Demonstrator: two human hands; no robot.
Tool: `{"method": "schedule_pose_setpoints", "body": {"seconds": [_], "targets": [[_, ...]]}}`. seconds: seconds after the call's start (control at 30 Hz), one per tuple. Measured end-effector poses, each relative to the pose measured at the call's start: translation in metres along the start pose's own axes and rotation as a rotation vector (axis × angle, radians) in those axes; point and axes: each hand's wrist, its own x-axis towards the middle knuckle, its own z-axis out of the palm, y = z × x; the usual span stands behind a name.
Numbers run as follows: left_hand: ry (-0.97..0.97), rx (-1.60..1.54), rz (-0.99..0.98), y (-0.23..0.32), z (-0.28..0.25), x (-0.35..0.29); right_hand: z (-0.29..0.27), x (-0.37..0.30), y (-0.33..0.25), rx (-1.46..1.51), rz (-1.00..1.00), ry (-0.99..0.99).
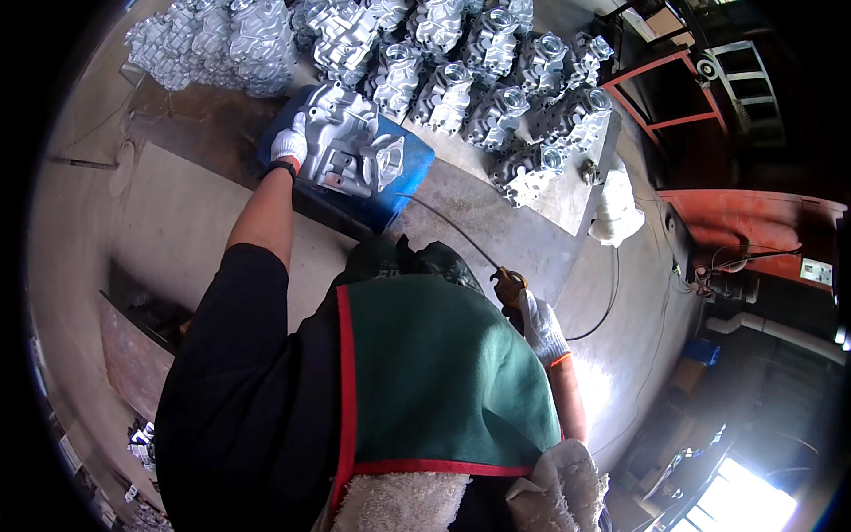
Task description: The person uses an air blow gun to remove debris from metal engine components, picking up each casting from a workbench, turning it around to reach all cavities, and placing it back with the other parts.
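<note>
A large silver metal casting point(341, 133), with bores and a round flanged opening, lies on a blue block-like stand point(412, 160) ahead of me. My left hand point(290, 144), in a white knit glove, grips the casting's left edge. In front of my right hip, my right hand point(541, 330), also gloved, is closed around an air blow gun point(510, 288) with an orange-brown body. The gun's long thin curved tube reaches up and left, its tip near the stand's right side. The fingers around the gun's handle are partly hidden.
Several similar castings point(443, 93) stand in rows beyond and right of the stand, with more stacked castings point(257, 44) at the far left. A white wrapped bundle point(618, 208) sits at the right near a black hose point(612, 306). An orange-red metal frame point(656, 97) stands farther right.
</note>
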Motion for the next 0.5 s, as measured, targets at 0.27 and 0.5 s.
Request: {"method": "schedule_pose_setpoints", "body": {"seconds": [0.27,0.5], "targets": [[0.007,0.025,0.018,-0.006,0.002,0.006,0.01,0.021,-0.006,0.195,0.08,0.077],[-0.01,0.021,-0.009,-0.002,0.0,0.002,0.022,0.05,0.011,0.348,0.116,0.046]]}}
